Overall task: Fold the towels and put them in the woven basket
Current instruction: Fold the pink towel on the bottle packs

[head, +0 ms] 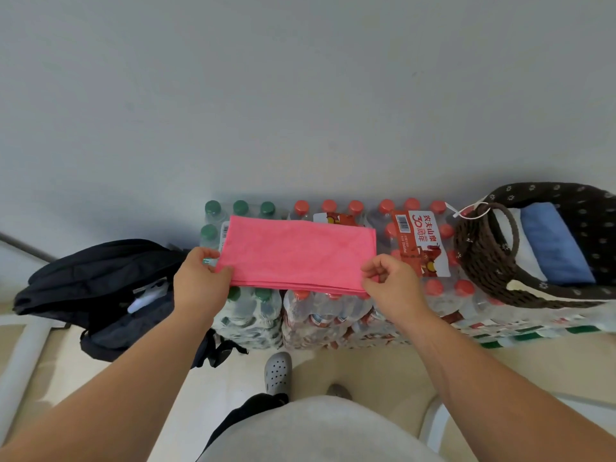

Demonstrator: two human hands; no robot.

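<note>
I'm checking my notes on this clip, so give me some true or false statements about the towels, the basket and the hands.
1. The pink towel lies on packs of water bottles. True.
2. The left hand and right hand both hold the pink towel's near corners. True.
3. The woven basket is empty. False: a blue towel lies in it.
4. The woven basket stands left of the pink towel. False: it stands to its right.

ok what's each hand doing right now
left hand: pinches the pink towel at its left edge
right hand: pinches the pink towel at its near right corner
</note>
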